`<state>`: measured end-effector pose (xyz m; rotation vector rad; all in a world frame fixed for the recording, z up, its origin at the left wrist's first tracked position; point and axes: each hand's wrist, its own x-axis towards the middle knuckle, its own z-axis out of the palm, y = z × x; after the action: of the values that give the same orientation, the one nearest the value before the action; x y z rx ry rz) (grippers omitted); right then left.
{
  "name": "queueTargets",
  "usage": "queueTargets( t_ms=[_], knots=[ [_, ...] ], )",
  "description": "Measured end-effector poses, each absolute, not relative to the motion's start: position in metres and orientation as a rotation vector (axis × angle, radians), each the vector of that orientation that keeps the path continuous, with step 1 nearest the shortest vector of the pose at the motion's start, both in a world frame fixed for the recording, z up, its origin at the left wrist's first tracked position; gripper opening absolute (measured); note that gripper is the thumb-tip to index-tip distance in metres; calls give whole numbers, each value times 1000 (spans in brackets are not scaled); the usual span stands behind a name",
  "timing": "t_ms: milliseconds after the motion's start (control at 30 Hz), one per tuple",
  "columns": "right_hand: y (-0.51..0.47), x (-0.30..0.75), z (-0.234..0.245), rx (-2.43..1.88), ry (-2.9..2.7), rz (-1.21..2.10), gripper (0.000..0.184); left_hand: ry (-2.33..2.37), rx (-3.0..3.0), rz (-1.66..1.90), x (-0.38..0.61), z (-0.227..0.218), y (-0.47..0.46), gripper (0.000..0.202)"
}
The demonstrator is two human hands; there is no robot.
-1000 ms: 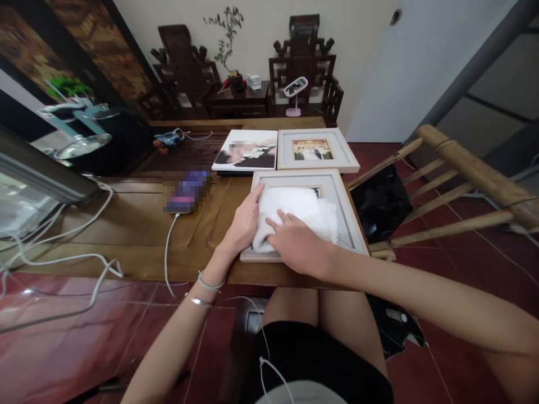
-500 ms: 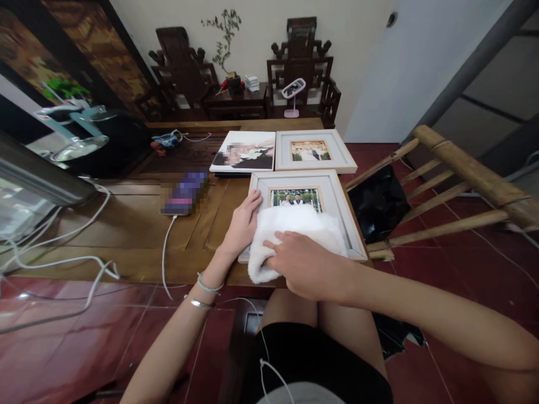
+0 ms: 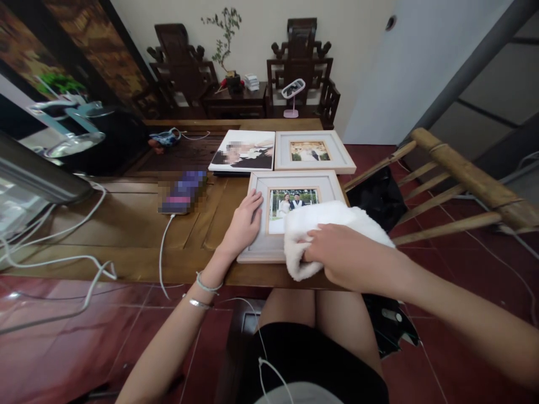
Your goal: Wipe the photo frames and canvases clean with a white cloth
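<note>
A white-framed photo (image 3: 295,180) lies flat on the wooden table (image 3: 126,224) in front of me. My left hand (image 3: 244,224) rests flat on the frame's left edge, fingers stretched out. My right hand (image 3: 343,255) presses down on a fluffy white cloth (image 3: 332,219) that covers the frame's lower right corner and hangs past the table's near edge. The photo's left and upper part shows.
A second white frame (image 3: 314,150) and an unframed print (image 3: 244,151) lie farther back. A phone (image 3: 181,192) with a white cable sits to the left. Loose white cables trail at far left. A bamboo chair (image 3: 458,174) and a black bag (image 3: 377,199) stand on the right.
My right hand has dragged the white cloth from the middle of the frame down and to the right, uncovering the photo. My left hand has stayed on the frame's left edge.
</note>
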<state>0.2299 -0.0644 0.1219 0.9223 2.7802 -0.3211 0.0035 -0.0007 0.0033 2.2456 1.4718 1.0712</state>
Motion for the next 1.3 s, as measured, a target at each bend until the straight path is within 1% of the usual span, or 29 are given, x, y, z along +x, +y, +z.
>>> queueTargets(
  t_ms=[67,167,267,400,500,633,767,967,1067,1167,1300],
  knots=[
    [-64,214,115,846,2841,-309,26,1476,2247,1066,3,3,-1,40],
    [-62,194,106,744,2932,-277,27,1454,2238,1064,2,3,-1,40],
    [-65,196,101,747,2960,-231,27,1426,2243,1072,-1,4,0,39],
    [-80,234,102,945,2912,-105,24,1423,2285,1046,-2,4,0,37],
    [-93,267,105,1186,2740,35,25,1412,2298,1034,-1,3,0,37],
    [-97,286,105,1369,2546,256,34,1402,2298,1018,-1,3,0,37],
    [-70,280,97,1438,2475,377,37,1409,2311,997,-1,3,0,37],
    [4,278,86,1590,2502,488,39,1403,2313,1009,0,1,1,36],
    [33,266,89,1675,2562,655,42,1422,2296,1046,1,1,1,34],
    [49,235,91,1535,2723,730,41,1421,2282,1075,1,0,2,33],
    [55,186,83,1201,2896,630,36,1421,2270,1081,1,1,2,34]
  ],
)
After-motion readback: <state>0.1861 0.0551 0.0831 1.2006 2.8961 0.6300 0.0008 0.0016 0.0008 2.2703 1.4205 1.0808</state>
